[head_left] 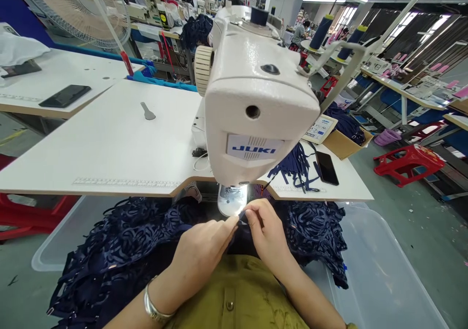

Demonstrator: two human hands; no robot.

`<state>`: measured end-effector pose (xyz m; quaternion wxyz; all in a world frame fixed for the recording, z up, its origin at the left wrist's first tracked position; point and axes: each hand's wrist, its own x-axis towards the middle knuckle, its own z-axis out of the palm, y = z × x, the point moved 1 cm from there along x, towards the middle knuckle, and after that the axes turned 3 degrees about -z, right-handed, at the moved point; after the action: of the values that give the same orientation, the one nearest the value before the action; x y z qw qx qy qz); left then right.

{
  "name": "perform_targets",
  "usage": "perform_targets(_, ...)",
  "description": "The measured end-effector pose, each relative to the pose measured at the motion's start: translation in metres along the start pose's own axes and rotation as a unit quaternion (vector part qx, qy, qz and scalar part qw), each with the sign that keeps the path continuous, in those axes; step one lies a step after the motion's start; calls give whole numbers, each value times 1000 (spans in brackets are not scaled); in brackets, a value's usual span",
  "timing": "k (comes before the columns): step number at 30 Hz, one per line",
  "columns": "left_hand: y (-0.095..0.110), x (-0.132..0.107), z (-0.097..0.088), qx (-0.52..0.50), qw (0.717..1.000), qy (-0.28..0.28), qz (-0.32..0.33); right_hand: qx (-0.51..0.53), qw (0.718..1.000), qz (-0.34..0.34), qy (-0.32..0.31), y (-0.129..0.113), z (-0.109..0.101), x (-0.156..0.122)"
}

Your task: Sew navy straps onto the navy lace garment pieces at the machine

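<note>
At the notch cut into the front edge of the white table [109, 144], seen from the head camera, both hands meet just under the lit foot of the sewing machine [256, 105]. The left hand [203, 248] comes in from 7 o'clock with a metal bangle [155, 308] on its wrist, and its thumb and forefinger are closed narrowly on the end of a navy strap [242, 216]. The right hand [268, 236] comes from 5 o'clock and pinches the same strap end, fingertips almost touching those of the left. The strap sits at the centre of the frame, right below the machine head, and whether it lies under the needle cannot be told. A heap of navy straps [120, 256] covers the lap and spreads to 8 o'clock and 3 o'clock of the hands, spilling over the rims of a clear bin on the left [54, 251] and a clear bin on the right [383, 275]. On the table at 2 o'clock, a loose bunch of straps [296, 165] lies just beside a black phone [326, 167], near the table's right edge. The tabletop at 10 o'clock is bare apart from a small grey tool [148, 110]. Open floor shows at 3 o'clock, with a red stool [405, 161] well apart.
</note>
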<state>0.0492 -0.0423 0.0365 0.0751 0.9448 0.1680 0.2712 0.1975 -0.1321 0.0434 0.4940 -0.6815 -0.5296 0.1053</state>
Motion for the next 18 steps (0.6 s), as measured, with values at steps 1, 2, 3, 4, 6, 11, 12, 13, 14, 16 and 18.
perform_targets(1,-1,-1,0,-7,1000,-2,-1,4,1000,-12,-11,1,0,0)
perform_targets(2,-3,-2,-1,-9,1000,-5,-2,4,999,-25,-20,1,-1,0)
perform_targets(3,-4,-2,-2,-8,1000,-9,-2,0,999,-37,-27,1,-2,0)
perform_targets(4,-5,-1,-3,-6,1000,-16,-1,-9,998,-49,-38,1,-4,-1)
perform_targets(6,-6,0,-7,-10,999,-44,-2,-49,993,-72,-80,1,-8,-1)
perform_targets(11,-9,5,-13,-124,975,-170,-70,-202,940,-154,-226,-1,-11,-10)
perform_targets(12,-10,6,-13,-145,967,-191,-84,-222,932,-161,-237,-2,-10,-12)
perform_targets(13,-11,8,-13,-160,960,-208,-95,-232,928,-162,-244,-2,-10,-14)
perform_targets(14,-12,9,-12,-171,955,-220,-100,-230,928,-157,-250,-1,-10,-15)
perform_targets(16,-15,11,-9,-175,954,-222,-96,-181,943,-124,-251,2,-9,-15)
perform_targets(18,-20,12,-5,-145,967,-192,-87,-81,968,-55,-232,9,-8,-13)
